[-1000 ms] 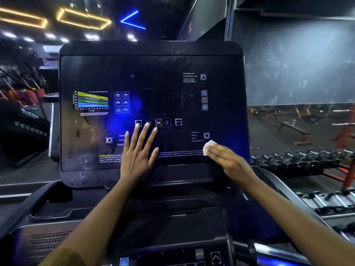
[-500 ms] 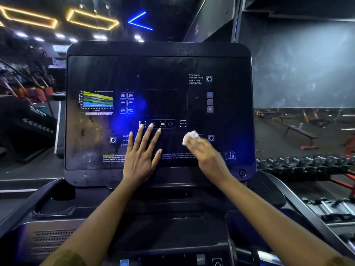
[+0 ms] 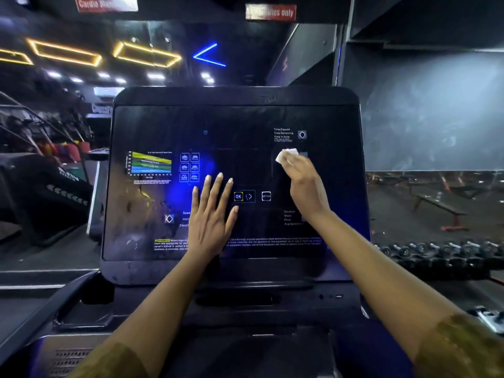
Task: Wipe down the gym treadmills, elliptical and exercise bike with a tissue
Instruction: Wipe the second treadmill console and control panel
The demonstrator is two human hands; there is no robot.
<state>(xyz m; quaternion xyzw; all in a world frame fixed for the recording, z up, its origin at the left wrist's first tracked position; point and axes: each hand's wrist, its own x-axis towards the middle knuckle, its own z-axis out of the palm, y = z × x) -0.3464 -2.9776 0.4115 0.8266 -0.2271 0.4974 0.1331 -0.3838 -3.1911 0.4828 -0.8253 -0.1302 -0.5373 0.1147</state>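
Dim gym; treadmill console (image 3: 240,271) nearest. Left hand (image 3: 211,214) lies flat, fingers spread, on its screen (image 3: 245,126). Right hand (image 3: 305,184), just beside and higher, pinches the tissue (image 3: 286,155) against the glass. Smears (image 3: 133,208) left of the left hand look unwiped, so I judge the wipe-down barely begun.

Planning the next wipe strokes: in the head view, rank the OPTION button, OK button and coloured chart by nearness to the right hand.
1. OPTION button, just left of the right hand holding the tissue.
2. OK button, farther left, central.
3. Coloured chart, far left of the screen.
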